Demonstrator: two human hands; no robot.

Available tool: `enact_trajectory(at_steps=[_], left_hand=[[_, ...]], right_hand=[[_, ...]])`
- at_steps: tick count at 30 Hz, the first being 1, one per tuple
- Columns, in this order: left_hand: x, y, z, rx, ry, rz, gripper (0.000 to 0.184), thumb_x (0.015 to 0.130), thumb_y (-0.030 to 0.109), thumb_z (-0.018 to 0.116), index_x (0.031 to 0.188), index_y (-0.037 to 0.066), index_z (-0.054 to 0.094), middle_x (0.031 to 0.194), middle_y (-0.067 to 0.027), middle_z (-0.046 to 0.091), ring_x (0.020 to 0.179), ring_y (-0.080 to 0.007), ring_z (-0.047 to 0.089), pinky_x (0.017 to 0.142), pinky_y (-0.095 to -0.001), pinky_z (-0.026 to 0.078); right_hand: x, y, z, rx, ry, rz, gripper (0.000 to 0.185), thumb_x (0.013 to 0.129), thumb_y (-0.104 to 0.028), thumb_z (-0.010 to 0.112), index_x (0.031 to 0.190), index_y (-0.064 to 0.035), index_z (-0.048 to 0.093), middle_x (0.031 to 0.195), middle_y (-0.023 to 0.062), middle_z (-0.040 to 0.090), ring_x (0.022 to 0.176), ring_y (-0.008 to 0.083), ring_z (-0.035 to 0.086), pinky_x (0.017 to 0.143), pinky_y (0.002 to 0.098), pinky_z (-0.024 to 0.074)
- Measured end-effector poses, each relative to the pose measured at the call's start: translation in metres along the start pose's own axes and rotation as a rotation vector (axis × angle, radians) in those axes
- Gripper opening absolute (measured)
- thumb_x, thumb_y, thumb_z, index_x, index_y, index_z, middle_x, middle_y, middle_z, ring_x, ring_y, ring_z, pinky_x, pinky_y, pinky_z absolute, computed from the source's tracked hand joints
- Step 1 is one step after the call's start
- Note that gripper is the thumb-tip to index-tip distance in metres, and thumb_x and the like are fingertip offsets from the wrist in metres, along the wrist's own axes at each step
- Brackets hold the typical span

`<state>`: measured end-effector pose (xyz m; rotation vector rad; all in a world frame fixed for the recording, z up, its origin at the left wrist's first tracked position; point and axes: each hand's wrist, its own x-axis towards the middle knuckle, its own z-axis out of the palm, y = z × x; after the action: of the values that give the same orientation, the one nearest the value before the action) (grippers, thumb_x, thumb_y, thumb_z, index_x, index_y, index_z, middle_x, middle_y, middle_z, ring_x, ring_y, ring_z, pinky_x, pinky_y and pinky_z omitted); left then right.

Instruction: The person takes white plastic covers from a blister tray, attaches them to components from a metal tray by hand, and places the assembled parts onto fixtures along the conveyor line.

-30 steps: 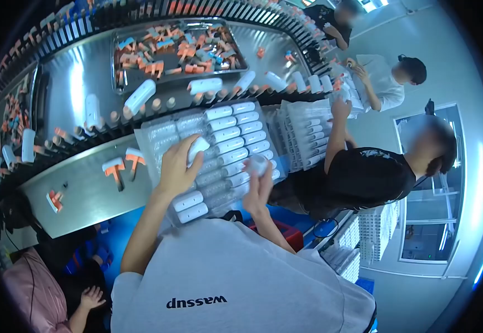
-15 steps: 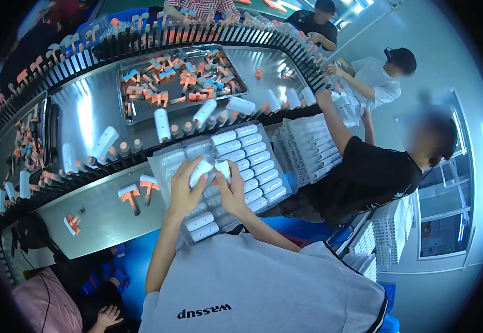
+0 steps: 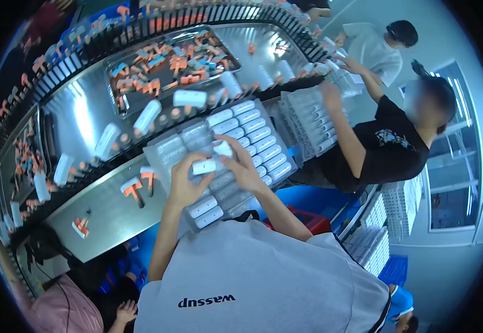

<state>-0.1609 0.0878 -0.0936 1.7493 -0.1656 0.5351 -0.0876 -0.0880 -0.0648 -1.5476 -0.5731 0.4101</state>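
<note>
White casing point(image 3: 203, 167), one: clamped between thumb and fingers of left hand point(image 3: 189, 178), above clear tray point(image 3: 164, 152). Second casing point(image 3: 222, 148), just beside: pinched in fingers of right hand point(image 3: 244, 167). Clear tray: compartments part filled with like casings. Beyond: metal tray point(image 3: 111, 89), heaped orange and blue pieces point(image 3: 179, 62); black slotted rack point(image 3: 294, 38) curving behind.

In the centre, smooth, glossy plastic cases point(image 3: 266, 144) and a clear, shiny plastic tray point(image 3: 166, 152); upper left, a bench point(image 3: 78, 119) of polished, reflective metal; lower centre, a shirt point(image 3: 269, 272) of matt, softly creased cloth.
</note>
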Motion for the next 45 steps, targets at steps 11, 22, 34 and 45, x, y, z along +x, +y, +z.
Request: enact_trajectory(at_steps=[11,22,34,45], left_hand=[[-0.004,0.06,-0.008,-0.099,-0.121,-0.213,0.071,0.072,0.004,0.082,0.132,0.005,0.046,0.105,-0.0157,0.067,0.091,-0.0269,0.066,0.077,-0.0355,0.052],[-0.035,0.052,0.001,-0.086,-0.181,-0.296,0.084,0.08,0.006,0.074,0.15,0.007,0.026,0.111,-0.0228,0.064,0.1,-0.033,0.066,0.087,-0.0404,0.051],[-0.017,0.08,0.0,0.017,-0.028,-0.381,0.082,0.067,0.001,0.084,0.138,0.004,0.044,0.101,-0.0141,0.066,0.081,-0.0241,0.071,0.068,-0.0339,0.058],[-0.047,0.087,0.004,0.823,-0.454,-0.211,0.052,0.06,0.02,0.084,0.105,0.003,0.065,0.105,-0.0081,0.057,0.093,-0.0276,0.058,0.079,-0.0377,0.051]], right_hand=[[-0.014,-0.047,-0.004,-0.349,-0.084,-0.282,0.053,0.084,-0.008,0.054,0.137,-0.0043,0.05,0.122,0.0205,0.056,0.109,0.0391,0.056,0.092,0.041,0.0455],[-0.035,-0.041,0.015,-0.429,-0.23,-0.219,0.078,0.082,-0.032,0.072,0.145,-0.0013,0.038,0.126,0.0243,0.05,0.107,0.0415,0.055,0.089,0.0436,0.0454],[-0.021,-0.013,0.007,0.408,-0.068,0.288,0.048,0.1,-0.029,0.054,0.14,-0.0053,0.046,0.114,0.0067,0.06,0.095,0.0145,0.06,0.081,0.03,0.0486],[-0.016,0.03,-0.014,0.967,-0.03,0.352,0.061,0.101,-0.053,0.034,0.139,-0.0058,0.043,0.121,0.0183,0.06,0.1,0.0311,0.064,0.083,0.0451,0.0511]])
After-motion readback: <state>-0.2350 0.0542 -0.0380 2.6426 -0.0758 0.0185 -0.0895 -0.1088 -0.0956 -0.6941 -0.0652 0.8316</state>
